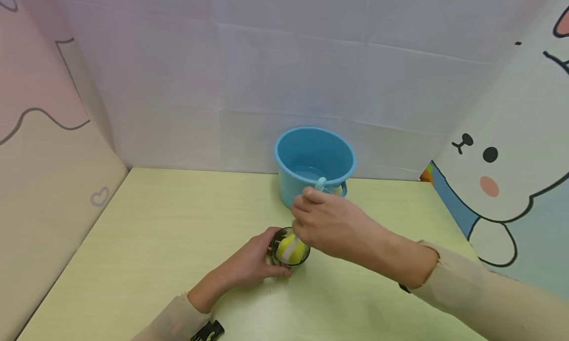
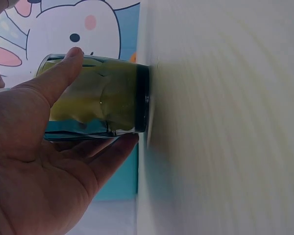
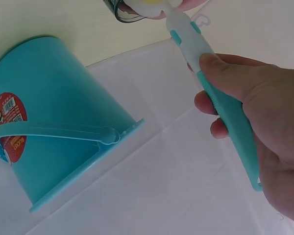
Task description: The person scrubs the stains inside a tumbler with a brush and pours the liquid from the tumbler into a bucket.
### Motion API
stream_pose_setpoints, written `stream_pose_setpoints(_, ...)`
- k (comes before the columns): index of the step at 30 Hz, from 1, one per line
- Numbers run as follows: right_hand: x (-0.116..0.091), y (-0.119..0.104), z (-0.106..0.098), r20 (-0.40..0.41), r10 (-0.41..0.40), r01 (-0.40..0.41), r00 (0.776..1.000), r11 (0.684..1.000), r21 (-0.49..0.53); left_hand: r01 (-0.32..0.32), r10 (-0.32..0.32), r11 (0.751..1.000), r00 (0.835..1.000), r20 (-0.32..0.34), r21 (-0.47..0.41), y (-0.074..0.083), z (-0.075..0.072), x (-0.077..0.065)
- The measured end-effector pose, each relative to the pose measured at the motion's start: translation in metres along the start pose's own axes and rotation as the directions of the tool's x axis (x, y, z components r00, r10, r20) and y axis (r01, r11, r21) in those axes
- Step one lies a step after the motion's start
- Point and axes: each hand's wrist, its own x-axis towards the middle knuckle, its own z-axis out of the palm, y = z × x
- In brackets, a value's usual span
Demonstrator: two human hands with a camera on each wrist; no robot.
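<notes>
A dark-tinted glass (image 2: 122,98) stands upright on the table, and my left hand (image 1: 249,263) holds it between thumb and fingers. Inside the glass sits the yellow and white sponge head (image 1: 290,249) of a cup brush (image 3: 230,120). Above the rim, my right hand (image 1: 331,222) grips the brush by its teal and white handle, thumb laid along it in the right wrist view. The lower part of the sponge shows only dimly through the glass wall.
Behind the glass, a blue bucket (image 1: 289,183) with a handle stands near the white back wall (image 1: 200,84). Its side bears a red label (image 3: 12,127). Printed cartoon panels flank the pale wooden table (image 1: 155,232) left and right.
</notes>
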Motion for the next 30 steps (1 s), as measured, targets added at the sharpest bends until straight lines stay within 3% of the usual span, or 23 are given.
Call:
stream_pose_setpoints(14,0.0048,-0.0038,0.0058,-0.019,0.03,-0.031,0.999,0.999,-0.038,-0.005,0.005,1.0,1.0,-0.005,0.004,0.001,-0.0003,-0.0012)
stream_pose_setpoints(30,0.0007,0.0004,0.0071,0.017,0.053,-0.053,0.998,0.999,0.008,-0.008,0.008,1.0,1.0,-0.009,0.022,0.0011,-0.0004,-0.0016)
